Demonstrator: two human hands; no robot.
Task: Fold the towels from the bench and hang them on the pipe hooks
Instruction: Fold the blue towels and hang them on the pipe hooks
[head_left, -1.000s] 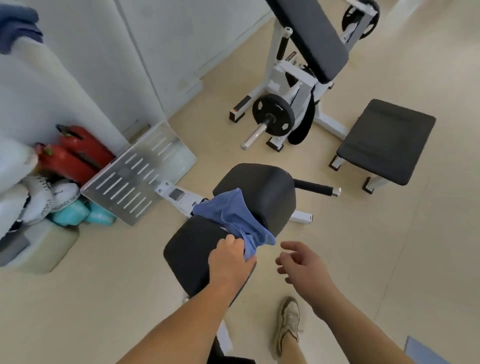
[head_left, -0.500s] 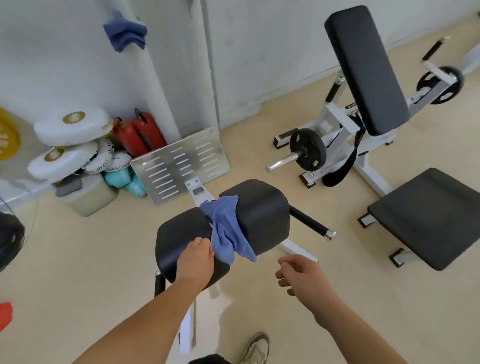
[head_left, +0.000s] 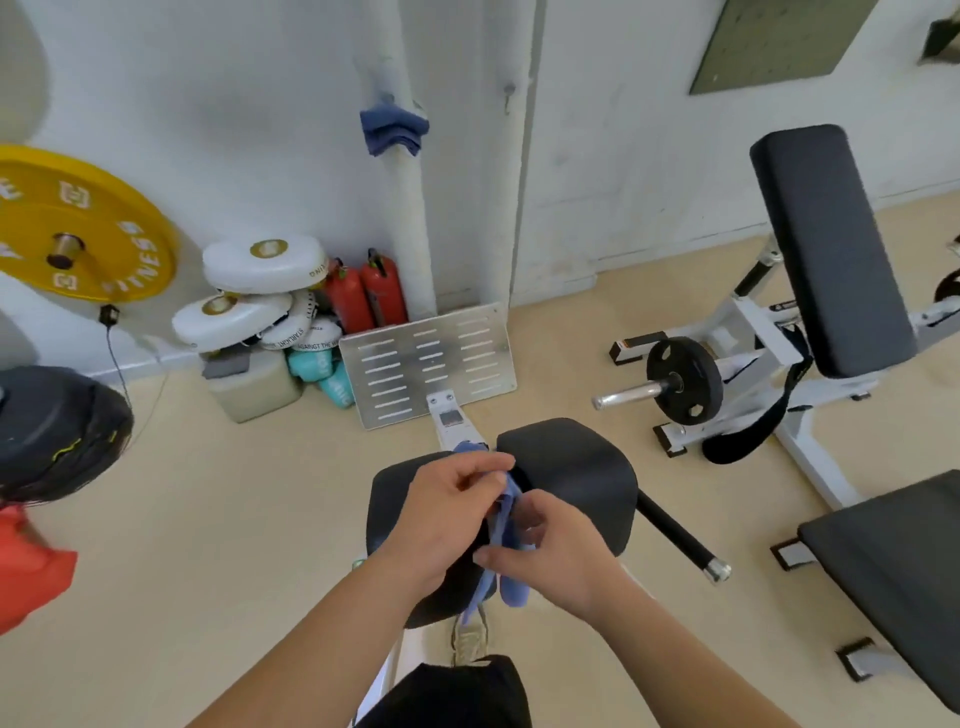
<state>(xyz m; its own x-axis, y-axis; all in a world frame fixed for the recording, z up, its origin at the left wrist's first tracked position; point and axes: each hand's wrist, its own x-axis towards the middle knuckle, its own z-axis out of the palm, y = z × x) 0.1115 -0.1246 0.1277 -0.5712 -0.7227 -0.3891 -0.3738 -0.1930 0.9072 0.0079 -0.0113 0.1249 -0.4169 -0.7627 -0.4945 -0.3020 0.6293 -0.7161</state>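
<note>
Gym corner, beige floor, white wall; black padded counter (head_left: 571, 478) dead ahead. Light blue towel (head_left: 514, 592) hangs bunched over its near pad, long axis pointing floorward, left hand (head_left: 447, 514) pinching the top with curled fingers (head_left: 480, 470), right hand (head_left: 558, 558) gripping just below and to the right. Both hands equally near; pipe (head_left: 410, 218) with a dark towel (head_left: 392, 127) stands well beyond the counter, straight ahead.

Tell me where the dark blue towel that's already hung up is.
Head view, upper centre: the dark blue towel hangs on the white pipe, above the two red fire extinguishers and the slotted metal plate at the pipe's foot.
</note>
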